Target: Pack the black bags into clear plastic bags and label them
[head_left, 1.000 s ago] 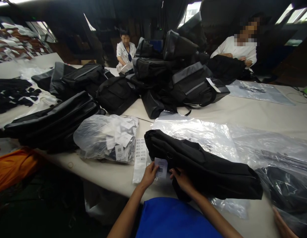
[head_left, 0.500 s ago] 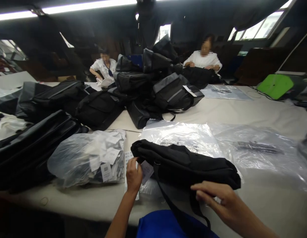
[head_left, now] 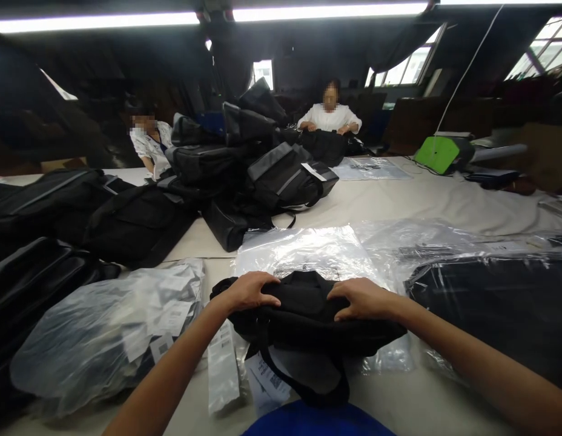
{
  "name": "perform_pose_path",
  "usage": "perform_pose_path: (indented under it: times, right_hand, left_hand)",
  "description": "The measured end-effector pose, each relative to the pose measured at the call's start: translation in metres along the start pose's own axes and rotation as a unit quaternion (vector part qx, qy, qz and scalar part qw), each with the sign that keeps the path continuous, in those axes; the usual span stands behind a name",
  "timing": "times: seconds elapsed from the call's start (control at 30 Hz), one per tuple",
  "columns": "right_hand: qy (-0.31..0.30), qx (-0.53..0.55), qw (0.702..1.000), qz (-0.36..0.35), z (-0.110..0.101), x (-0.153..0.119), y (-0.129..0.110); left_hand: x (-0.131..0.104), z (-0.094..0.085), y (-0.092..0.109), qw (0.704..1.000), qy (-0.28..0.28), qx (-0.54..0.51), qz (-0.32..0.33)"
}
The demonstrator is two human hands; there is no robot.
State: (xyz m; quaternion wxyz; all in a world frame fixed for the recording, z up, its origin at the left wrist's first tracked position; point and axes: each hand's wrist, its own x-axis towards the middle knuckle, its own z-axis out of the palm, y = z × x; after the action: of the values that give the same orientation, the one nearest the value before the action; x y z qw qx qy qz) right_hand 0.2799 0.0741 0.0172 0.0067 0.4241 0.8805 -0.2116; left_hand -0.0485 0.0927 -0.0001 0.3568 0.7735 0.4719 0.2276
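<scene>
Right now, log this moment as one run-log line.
left hand: gripping black fabric bag | right hand: gripping same bag | strap: looped below bag | printed QR tag: by strap | clear plastic packaging: beyond bag

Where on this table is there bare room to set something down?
The widest bare stretch of table lies right of the heaped black bags, beyond the nearer clear plastic. A smaller patch shows between the blue garment and right forearm. Crowded: the left, with a bag of tags; the middle, where left hand and right hand hold a black bag.
</scene>
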Motion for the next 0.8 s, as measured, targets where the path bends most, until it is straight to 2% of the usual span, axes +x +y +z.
perform_pose_path:
  times: [0.1, 0.23, 0.33, 0.43, 0.5, 0.53, 0.6, 0.67, 0.73, 0.8]
  right_hand:
    - [0.01, -0.061, 0.998, 0.001, 0.008, -0.01, -0.004]
    - [0.056, -0.146, 0.986, -0.063, 0.018, -0.016, -0.012]
    - [0.159, -0.202, 0.964, -0.068, 0.019, -0.014, 0.0]
    - [0.295, -0.248, 0.921, -0.053, 0.024, -0.008, 0.023]
    - [0.344, -0.251, 0.904, -0.041, 0.027, -0.001, 0.037]
    - [0.348, -0.239, 0.906, -0.027, 0.028, 0.002, 0.042]
    - [0.324, -0.177, 0.929, 0.024, 0.024, 0.008, 0.049]
    - [0.261, -0.087, 0.958, 0.08, 0.011, 0.014, 0.053]
    - [0.147, 0.007, 0.983, 0.109, -0.007, 0.019, 0.054]
    - [0.029, 0.081, 0.99, 0.108, -0.022, 0.024, 0.054]
  left_hand:
    - [0.0, 0.001, -0.003, 1.0, -0.011, 0.021, 0.016]
    - [0.011, 0.002, -0.011, 0.999, -0.018, -0.011, 0.036]
    - [0.019, 0.007, -0.019, 0.999, -0.009, 0.028, 0.022]
    - [0.026, 0.018, -0.02, 0.985, -0.021, 0.168, 0.01]
    - [0.031, 0.026, -0.017, 0.966, -0.003, 0.258, 0.004]
    - [0.034, 0.029, -0.016, 0.957, 0.006, 0.29, -0.004]
    - [0.041, 0.032, -0.015, 0.946, 0.011, 0.324, -0.02]
    - [0.046, 0.032, -0.015, 0.943, 0.005, 0.333, -0.029]
    - [0.049, 0.033, -0.017, 0.939, 0.013, 0.344, -0.031]
    - [0.049, 0.036, -0.019, 0.932, 0.03, 0.359, -0.032]
